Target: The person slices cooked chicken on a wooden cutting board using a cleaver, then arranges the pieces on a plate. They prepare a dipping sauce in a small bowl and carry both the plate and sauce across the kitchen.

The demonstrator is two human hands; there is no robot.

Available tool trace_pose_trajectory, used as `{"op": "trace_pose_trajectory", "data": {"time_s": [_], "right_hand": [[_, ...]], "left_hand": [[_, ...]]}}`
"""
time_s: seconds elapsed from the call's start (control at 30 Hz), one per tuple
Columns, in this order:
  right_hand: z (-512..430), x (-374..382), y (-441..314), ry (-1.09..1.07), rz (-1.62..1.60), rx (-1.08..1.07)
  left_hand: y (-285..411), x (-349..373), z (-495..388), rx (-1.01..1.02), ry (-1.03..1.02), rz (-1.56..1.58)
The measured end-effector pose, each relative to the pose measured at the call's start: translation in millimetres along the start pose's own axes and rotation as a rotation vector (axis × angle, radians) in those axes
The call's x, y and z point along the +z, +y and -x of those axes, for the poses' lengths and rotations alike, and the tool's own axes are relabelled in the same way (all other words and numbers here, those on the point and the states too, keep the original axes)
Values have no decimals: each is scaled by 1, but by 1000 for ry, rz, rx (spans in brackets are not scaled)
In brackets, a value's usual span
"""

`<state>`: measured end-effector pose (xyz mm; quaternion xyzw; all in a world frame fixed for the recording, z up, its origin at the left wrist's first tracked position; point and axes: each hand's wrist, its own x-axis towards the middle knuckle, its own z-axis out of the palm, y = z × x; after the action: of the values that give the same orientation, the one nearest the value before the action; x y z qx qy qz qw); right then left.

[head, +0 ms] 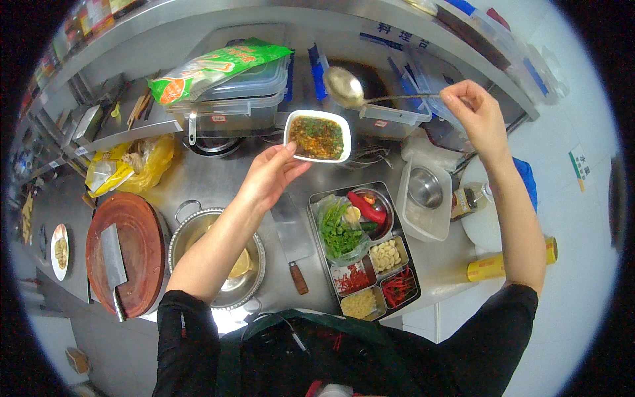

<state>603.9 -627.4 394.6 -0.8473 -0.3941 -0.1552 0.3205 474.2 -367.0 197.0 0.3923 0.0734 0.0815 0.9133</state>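
My left hand [280,171] grips the near left rim of a small white square bowl [346,136], thumb on top and fingers below. In the bowl is a brown sauce [316,137] with chopped green herbs and minced bits. Up and to the right, my right hand [474,111] pinches the thin handle of a metal ladle [345,88]. The round head of that ladle hangs just above and right of the bowl, over an open clear plastic container [392,111] of dark liquid. The ladle and bowl are apart.
Below lie a divided steel tray [325,255] of garlic, chillies and herbs, and a cleaver [292,238]. A second cleaver [114,253] rests on a round chopping block [144,233]. Nearby stand a steel pot [260,263], a white plastic tub [421,226] and a bottle [469,198].
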Motion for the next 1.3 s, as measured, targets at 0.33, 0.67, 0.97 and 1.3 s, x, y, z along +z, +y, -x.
{"op": "trace_pose_trajectory", "data": {"time_s": [0.33, 0.67, 0.97, 1.3], "right_hand": [[-22, 45, 40, -119, 691, -473], [-51, 69, 82, -261, 856, -684], [-79, 106, 107, -117, 466, 101], [-97, 70, 115, -237, 610, 94]], "left_hand": [[-1, 1, 2, -12, 5, 9], [-1, 4, 6, -25, 2, -2], [-1, 5, 7, -65, 0, -11], [-3, 11, 7, -74, -22, 43]]}}
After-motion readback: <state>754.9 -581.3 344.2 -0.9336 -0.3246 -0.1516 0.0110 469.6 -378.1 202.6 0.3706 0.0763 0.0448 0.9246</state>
